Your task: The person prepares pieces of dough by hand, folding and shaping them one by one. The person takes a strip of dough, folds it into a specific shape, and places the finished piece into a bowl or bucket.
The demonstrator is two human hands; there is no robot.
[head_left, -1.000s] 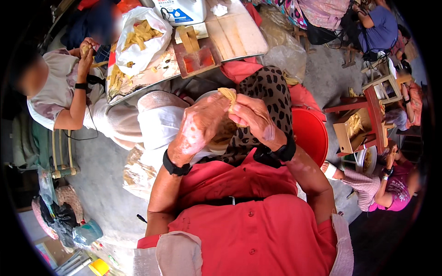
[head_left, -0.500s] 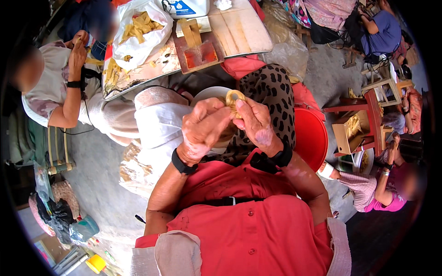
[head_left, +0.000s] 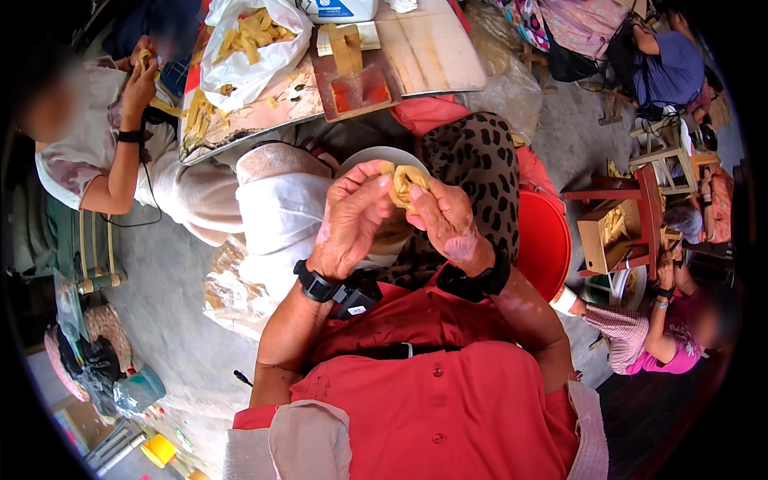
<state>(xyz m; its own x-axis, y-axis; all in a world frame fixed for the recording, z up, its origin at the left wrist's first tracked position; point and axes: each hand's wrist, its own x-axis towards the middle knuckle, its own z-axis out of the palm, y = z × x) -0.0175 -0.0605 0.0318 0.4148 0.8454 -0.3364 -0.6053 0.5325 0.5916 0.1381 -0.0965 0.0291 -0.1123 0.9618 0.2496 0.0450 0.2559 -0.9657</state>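
Pinching a coiled yellow-tan strip (head_left: 409,186) was all on the right hand (head_left: 445,214), thumb pressed over the front and fingers curled under the loops. The left hand (head_left: 352,214) had its thumb and fingertips right at the coil's left edge, but I couldn't tell if they gripped it or just touched it. So the coil sat up between both hands, with a pale bowl (head_left: 376,152) partly hidden behind them.

Honestly, my worry was that right thumb: if it eased off, those loops looked like they could've sprung apart. A hard tug from the left could've torn the strip too, assuming it was as soft as it looked, and a fumble might've dropped it.

Leopard-print trousers (head_left: 484,160) showed just beyond the right hand, and a red bucket (head_left: 546,240) stood off to its right. Farther out past the left hand, a white plastic bag (head_left: 228,80) of similar strips sat on a table (head_left: 300,102).
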